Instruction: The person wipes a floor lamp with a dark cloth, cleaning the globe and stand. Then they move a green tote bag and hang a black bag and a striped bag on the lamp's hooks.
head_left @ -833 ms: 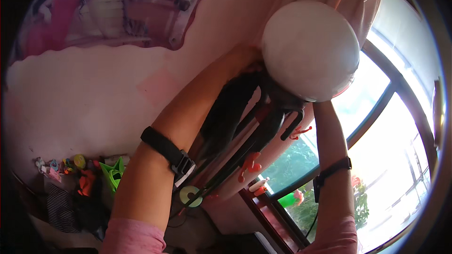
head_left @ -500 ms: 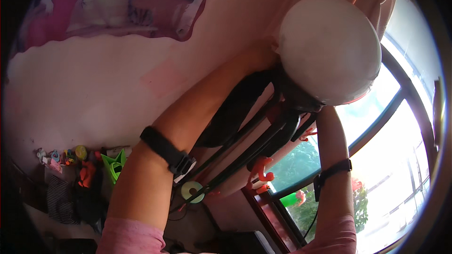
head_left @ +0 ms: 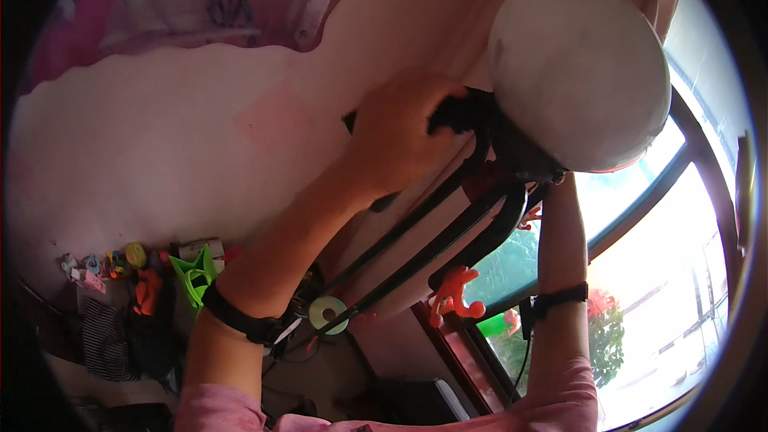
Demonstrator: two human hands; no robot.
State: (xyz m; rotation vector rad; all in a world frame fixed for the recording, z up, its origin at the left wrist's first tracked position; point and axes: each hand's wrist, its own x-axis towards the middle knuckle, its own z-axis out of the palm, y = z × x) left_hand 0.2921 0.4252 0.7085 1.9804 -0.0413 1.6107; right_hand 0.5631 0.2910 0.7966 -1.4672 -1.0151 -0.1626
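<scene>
A large smooth white dome (head_left: 580, 72), helmet-like, sits at the upper right over a dark underside with a reddish edge. My left hand (head_left: 404, 124) is raised just left of it, back of the hand toward me. Its fingers curl around a dark, soft-looking thing (head_left: 460, 112) whose kind I cannot make out; a dark end pokes out on the wrist side. My right forearm (head_left: 562, 248) rises behind the dome, which hides that hand and its fingers. Below, several slim black bars (head_left: 436, 252) of a rack slant down to the left, with a red ball-tipped hook (head_left: 456, 296).
A pale wall (head_left: 160, 136) with a purple-pink poster (head_left: 240, 0) fills the left. Small toys, a green star-shaped item (head_left: 194, 276) and dark bags lie low at left. A roll of tape (head_left: 328, 314) is beside the bars. A bright window (head_left: 656, 272) stands right.
My left hand has drawn back from the dome's edge into view, bending at the elbow, with the dark thing in its fingers. The dome appears slightly higher and farther right.
</scene>
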